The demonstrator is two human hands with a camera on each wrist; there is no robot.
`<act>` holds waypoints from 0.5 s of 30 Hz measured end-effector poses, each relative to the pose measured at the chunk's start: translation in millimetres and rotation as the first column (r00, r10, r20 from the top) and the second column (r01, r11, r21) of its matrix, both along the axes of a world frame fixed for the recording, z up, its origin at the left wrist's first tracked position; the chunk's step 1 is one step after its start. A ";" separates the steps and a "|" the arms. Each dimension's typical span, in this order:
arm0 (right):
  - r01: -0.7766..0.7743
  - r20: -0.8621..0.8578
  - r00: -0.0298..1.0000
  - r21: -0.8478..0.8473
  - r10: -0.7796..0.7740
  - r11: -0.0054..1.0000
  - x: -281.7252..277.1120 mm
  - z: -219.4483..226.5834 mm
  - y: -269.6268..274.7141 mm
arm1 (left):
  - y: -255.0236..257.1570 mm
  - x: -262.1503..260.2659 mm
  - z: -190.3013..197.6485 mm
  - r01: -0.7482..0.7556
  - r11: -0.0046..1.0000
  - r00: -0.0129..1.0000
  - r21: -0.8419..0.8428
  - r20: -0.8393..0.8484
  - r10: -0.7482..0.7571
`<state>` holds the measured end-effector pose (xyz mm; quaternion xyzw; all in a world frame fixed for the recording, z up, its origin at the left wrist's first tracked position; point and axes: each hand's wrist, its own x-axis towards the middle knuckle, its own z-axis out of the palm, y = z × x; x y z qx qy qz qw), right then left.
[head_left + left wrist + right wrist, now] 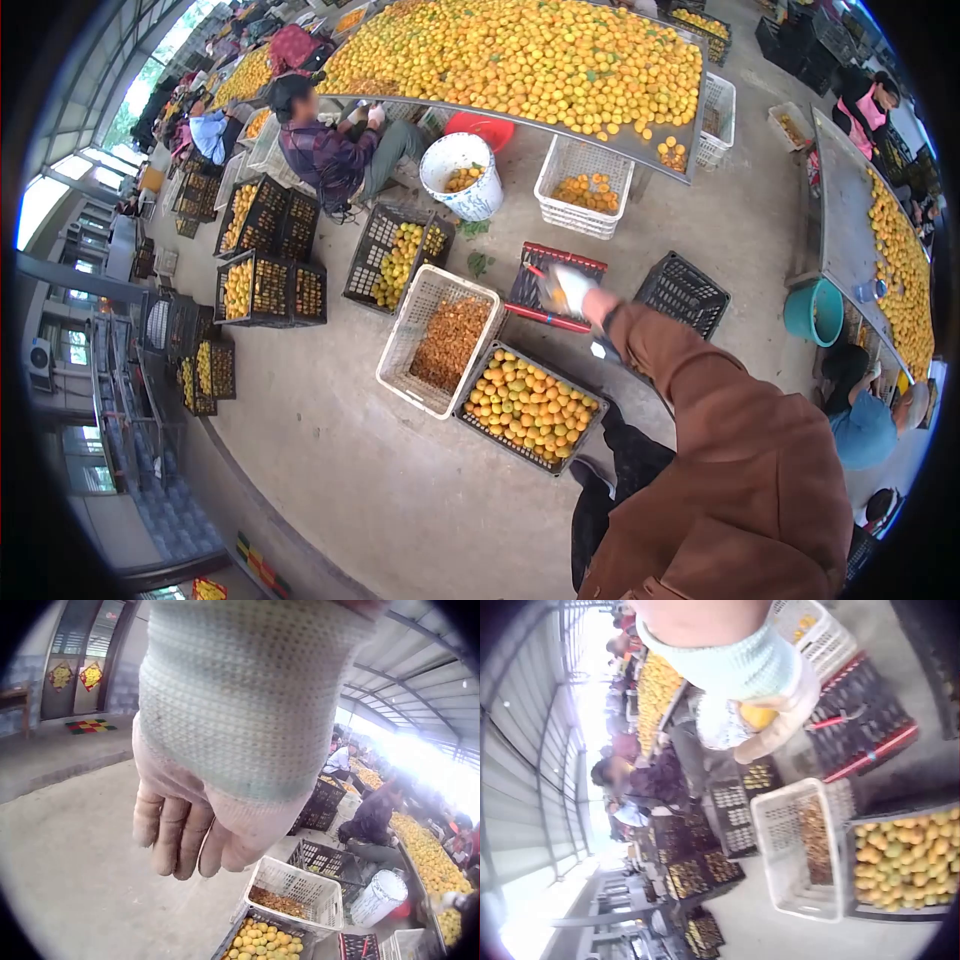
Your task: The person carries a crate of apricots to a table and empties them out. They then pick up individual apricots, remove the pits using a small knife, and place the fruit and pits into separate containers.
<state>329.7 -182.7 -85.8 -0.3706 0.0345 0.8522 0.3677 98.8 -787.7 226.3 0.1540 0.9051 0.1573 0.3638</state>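
My right hand (pixel 572 290), in a white glove, is blurred over a dark crate with red edges (pixel 562 262). In the right wrist view its fingers curl around a yellow-orange apricot (pixel 757 716), partly hidden by the glove. A red-handled tool (pixel 832 721) with a curved grey end lies on that crate. My left hand (pixel 187 825), gloved, hangs with relaxed fingers pointing down and holds nothing; the head view does not show it. Nearby stand a black crate full of apricots (pixel 530 405) and a white basket (pixel 392 368) of small brown pieces.
A long table (pixel 690 150) heaped with apricots stretches across the back, where a seated person (pixel 325 150) works. A white bucket (pixel 470 200), a white basket (pixel 585 215) and a black crate (pixel 685 290) stand around. Another fruit table (pixel 840 220) and a teal bucket (pixel 812 312) are at right.
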 end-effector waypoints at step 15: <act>-0.027 0.664 0.738 -0.143 0.116 0.989 4.1 -57.0 -191.9 | 22.5 -148.1 -100.5 0.496 0.854 0.862 -0.156 -0.031 -0.506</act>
